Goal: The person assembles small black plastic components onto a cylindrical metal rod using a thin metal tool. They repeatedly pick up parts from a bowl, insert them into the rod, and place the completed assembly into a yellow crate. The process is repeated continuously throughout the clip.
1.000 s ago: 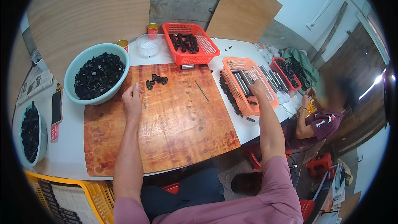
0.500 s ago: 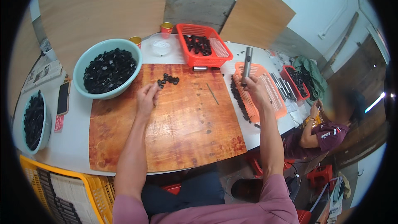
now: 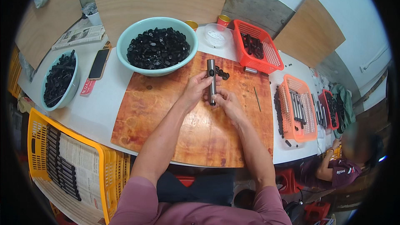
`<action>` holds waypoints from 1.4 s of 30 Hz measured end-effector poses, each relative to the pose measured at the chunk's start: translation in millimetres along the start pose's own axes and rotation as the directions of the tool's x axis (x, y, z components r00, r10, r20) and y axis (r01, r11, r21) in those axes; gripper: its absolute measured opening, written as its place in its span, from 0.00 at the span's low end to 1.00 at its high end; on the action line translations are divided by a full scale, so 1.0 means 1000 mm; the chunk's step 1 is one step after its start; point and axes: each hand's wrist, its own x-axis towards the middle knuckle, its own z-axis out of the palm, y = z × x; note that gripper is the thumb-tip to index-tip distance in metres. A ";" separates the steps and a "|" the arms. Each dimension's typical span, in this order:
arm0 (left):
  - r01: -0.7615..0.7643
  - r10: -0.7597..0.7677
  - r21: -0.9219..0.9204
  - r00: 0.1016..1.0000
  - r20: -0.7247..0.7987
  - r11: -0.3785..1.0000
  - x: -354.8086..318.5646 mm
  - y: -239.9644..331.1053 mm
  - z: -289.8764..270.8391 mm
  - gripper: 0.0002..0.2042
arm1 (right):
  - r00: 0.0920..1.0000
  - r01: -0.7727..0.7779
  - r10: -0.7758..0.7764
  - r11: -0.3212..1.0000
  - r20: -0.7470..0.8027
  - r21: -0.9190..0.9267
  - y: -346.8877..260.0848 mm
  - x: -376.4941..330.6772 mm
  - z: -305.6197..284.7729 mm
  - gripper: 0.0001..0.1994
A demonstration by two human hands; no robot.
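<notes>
A shiny metal tube stands nearly upright above the wooden board, between my two hands. The fingers of my left hand close on its side, near a dark oval spot on the upper part; whether that is a hole or a small black piece, I cannot tell. My right hand grips the tube near its dark lower end. Just behind the tube lies a small heap of black pieces, partly hidden by it. A thin rod rests on the board to the right.
A pale green basin full of black pieces stands at the back left; a smaller one is farther left. Red and orange baskets hold parts. A phone lies left. A yellow crate stands front left. Someone in purple sits right.
My right hand has brought the tube from beside the orange basket to the middle of the board. My left hand has left the black pieces and joined it on the tube. The view has turned left.
</notes>
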 end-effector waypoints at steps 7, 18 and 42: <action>0.013 -0.014 0.011 0.999 0.031 1.000 0.001 -0.003 0.003 0.19 | 0.998 0.053 -0.051 0.994 -0.021 0.097 0.017 0.000 -0.004 0.11; -0.054 0.055 0.019 0.997 -0.047 0.998 -0.003 0.000 0.013 0.17 | 0.987 0.132 -0.127 0.990 -0.096 0.042 0.027 -0.002 -0.002 0.12; -0.092 0.043 -0.214 0.974 -0.222 0.972 0.009 -0.006 -0.011 0.11 | 0.786 0.003 -0.532 0.512 -0.314 -0.859 0.033 0.030 -0.038 0.11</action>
